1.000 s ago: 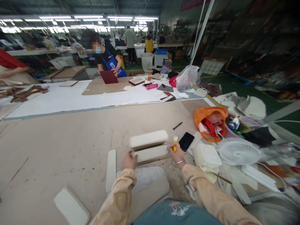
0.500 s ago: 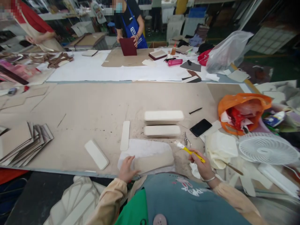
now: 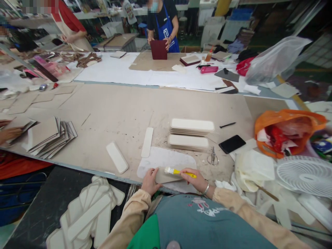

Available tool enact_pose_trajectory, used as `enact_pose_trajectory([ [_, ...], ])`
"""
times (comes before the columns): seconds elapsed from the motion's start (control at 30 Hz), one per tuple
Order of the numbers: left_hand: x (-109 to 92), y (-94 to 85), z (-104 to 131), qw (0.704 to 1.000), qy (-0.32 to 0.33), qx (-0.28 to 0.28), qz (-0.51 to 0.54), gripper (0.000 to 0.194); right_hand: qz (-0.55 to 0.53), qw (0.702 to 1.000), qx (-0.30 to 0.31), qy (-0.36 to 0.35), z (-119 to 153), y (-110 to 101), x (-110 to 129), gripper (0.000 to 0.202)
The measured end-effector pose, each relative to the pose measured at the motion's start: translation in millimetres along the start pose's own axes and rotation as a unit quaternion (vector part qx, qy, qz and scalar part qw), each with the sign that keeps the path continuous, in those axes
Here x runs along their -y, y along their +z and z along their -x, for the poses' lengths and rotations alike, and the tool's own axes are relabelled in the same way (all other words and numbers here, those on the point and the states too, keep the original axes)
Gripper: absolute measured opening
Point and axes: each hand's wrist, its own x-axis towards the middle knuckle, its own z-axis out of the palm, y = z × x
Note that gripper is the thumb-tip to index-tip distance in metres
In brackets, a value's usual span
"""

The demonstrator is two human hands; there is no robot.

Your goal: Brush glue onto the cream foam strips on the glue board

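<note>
My right hand (image 3: 194, 179) is closed round the yellow handle of a brush (image 3: 178, 172), whose pale bristles touch a beige strip (image 3: 166, 175). That strip lies on a white sheet (image 3: 155, 159) at the table's front edge. At the strip's left end is my left hand (image 3: 150, 181), thumb and fingers apart, fingertips on its edge. Beyond the sheet stand two stacks of cream strips (image 3: 192, 125), (image 3: 188, 141). A single strip (image 3: 147, 142) lies at the sheet's upper left, and a small stack (image 3: 117, 157) sits further left.
Scissors (image 3: 213, 157), a phone (image 3: 232, 144), an orange bag (image 3: 264, 138) and a white fan (image 3: 303, 176) are on the right. Grey-beige panels (image 3: 46, 133) lie left, near another person's hands (image 3: 11, 132). More strips (image 3: 88, 211) lie below the table edge. A person (image 3: 166, 31) stands opposite.
My right hand has moved the brush left, from beside the scissors onto the beige strip. The view has shifted, and another person's hands now show at the left edge.
</note>
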Motion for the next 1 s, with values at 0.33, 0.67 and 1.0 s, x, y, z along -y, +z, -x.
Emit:
enact_pose_trajectory([
  [0.33,8.7,-0.7,0.1,1.0,0.009,-0.006,-0.015,0.077,0.074,0.994,0.072,-0.041,-28.9,38.8,-7.5,0.025],
  [0.67,7.5,-2.1,-1.0,0.999,0.008,-0.014,-0.033,0.072,0.056,0.998,0.031,0.025,-23.9,29.3,-23.4,0.022],
  [1.0,8.2,0.3,-2.0,0.994,0.031,-0.011,-0.101,0.066,0.096,0.989,-0.094,0.053,14.8,-39.4,-28.0,0.026],
])
